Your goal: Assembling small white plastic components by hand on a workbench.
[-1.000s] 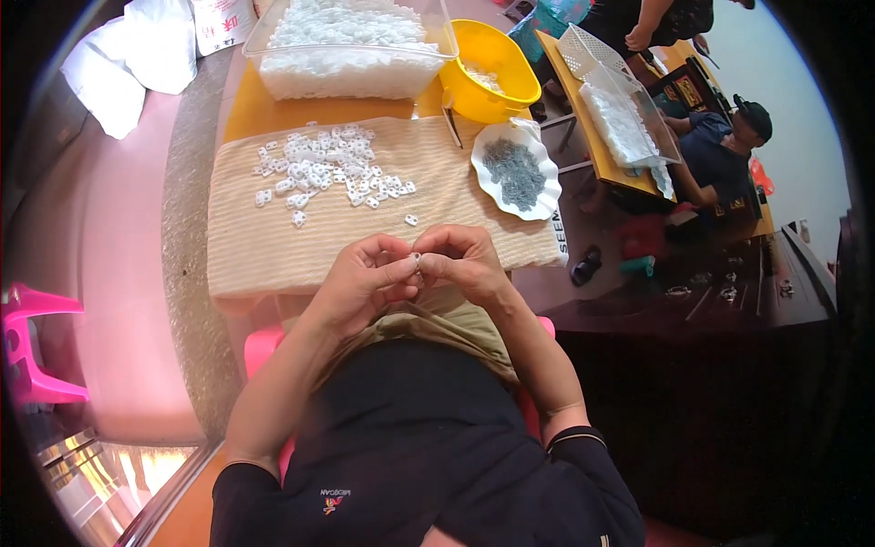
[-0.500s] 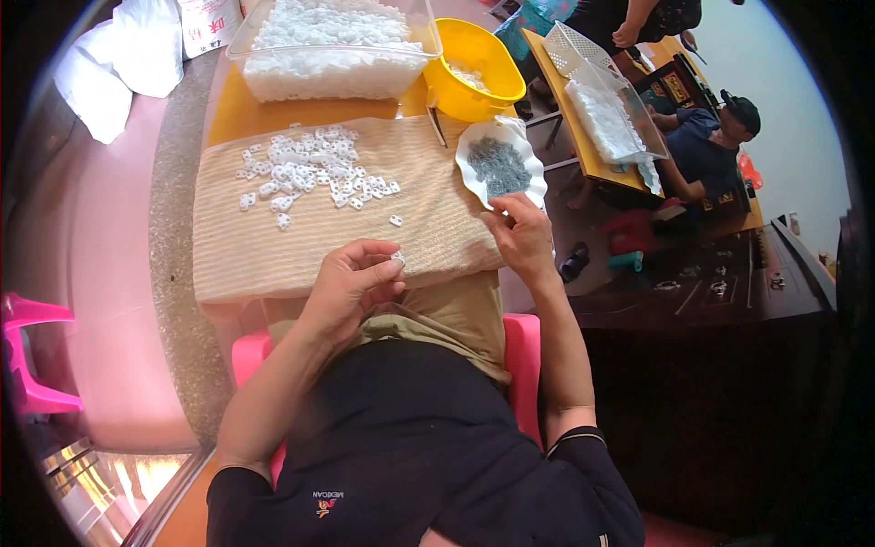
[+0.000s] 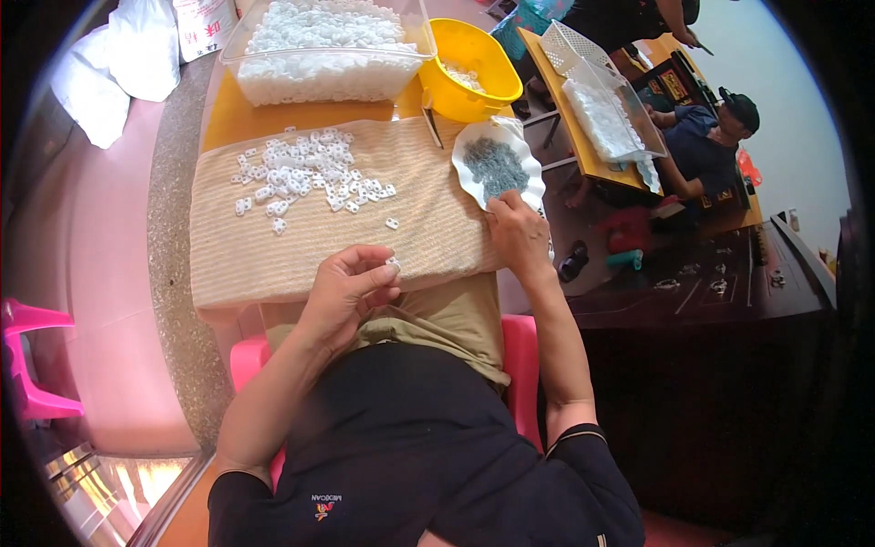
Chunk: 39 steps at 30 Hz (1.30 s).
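Observation:
My left hand [image 3: 349, 296] pinches a small white plastic piece [image 3: 393, 262] between thumb and forefinger, over the near edge of the striped cloth [image 3: 246, 269]. At the near rim of a white wavy-edged dish [image 3: 463, 175], my right hand [image 3: 521, 239] has its fingers drawn together, tips by the many tiny grey parts [image 3: 497, 166]. What those fingertips hold, if anything, is too small to make out. A loose heap of similar white pieces [image 3: 305, 169] with small holes lies on the cloth, left of the dish. One single piece [image 3: 392, 223] lies apart, nearer to my hands.
Behind the cloth stand a clear bin [image 3: 333, 77] full of white pieces and a yellow tub [image 3: 506, 68]. A thin dark tool [image 3: 432, 128] leans by the tub. To the right, a person [image 3: 715, 137] sits at another table with a clear bin [image 3: 620, 109].
My right hand has shifted slightly, its fingertips drawing closer together at the dish rim. The left hand still holds its white piece in nearly the same place.

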{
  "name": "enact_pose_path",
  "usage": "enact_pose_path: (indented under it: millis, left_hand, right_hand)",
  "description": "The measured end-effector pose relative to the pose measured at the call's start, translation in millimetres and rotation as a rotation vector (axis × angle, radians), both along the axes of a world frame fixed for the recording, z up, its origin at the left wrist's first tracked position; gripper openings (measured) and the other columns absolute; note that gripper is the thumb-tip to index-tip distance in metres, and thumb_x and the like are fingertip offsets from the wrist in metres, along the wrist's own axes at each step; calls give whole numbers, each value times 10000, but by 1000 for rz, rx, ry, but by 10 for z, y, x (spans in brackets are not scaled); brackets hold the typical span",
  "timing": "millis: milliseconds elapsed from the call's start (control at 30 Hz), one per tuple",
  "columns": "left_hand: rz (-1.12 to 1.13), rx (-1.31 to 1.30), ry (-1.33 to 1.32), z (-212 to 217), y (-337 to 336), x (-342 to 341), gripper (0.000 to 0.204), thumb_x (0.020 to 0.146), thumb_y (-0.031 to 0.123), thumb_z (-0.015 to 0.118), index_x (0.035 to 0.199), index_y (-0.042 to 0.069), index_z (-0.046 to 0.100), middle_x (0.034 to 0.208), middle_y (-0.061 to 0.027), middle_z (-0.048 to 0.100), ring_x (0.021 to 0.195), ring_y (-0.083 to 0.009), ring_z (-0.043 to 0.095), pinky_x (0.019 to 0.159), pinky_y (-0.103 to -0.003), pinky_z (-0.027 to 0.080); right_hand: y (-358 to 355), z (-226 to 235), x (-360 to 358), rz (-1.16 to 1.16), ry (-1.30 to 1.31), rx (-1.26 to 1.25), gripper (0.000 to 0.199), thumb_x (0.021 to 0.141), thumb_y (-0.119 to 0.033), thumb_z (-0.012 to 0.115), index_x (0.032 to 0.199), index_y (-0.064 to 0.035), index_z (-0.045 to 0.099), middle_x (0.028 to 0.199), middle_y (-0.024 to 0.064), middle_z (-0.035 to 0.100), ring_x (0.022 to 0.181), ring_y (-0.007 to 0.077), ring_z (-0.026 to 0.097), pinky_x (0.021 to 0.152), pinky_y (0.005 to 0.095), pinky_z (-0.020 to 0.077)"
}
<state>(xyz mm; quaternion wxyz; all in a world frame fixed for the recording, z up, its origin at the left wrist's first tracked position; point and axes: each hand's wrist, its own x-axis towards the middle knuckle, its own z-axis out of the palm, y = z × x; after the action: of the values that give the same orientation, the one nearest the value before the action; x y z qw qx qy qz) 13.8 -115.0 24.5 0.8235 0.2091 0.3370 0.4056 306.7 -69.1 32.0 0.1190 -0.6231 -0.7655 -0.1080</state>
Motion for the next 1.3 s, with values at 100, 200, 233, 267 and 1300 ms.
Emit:
enact_pose_path:
  millis: [100,200,233,267,1300]
  left_hand:
    - [-11,9,-3,0,3,-3,200,841,48,694,1019,27,606,843,-44,642,720,-130,640,640,-230,553]
    - [-12,15,1,-38,15,3,170,857,35,667,1009,16,593,834,-71,639,716,-149,638,682,-319,598]
    - [-12,15,2,-44,16,8,170,857,35,667,1009,16,593,834,-71,639,716,-149,638,682,-319,598]
    - [-11,11,5,-50,12,13,169,858,37,667,1009,17,593,833,-70,639,714,-148,637,680,-318,598]
    - [-2,-23,38,-132,11,125,190,844,31,679,1016,18,598,854,-57,645,723,-140,643,688,-272,587]
  right_hand:
    - [-26,-21,-38,76,-46,63,120,816,-96,611,934,-88,633,890,66,590,757,280,641,611,386,522]
    - [-16,-43,-66,127,-108,128,70,814,-66,568,876,-74,599,875,68,573,733,255,633,582,362,525]
    - [-11,-54,-63,153,-146,170,24,808,-61,544,814,-65,567,861,67,559,715,232,626,566,349,526]
    - [-13,-68,-54,153,-145,170,24,808,-61,544,814,-65,567,861,67,559,715,232,626,566,349,526]
    - [207,130,13,61,183,-231,141,847,-181,630,897,-72,704,851,127,637,818,348,627,724,416,495]
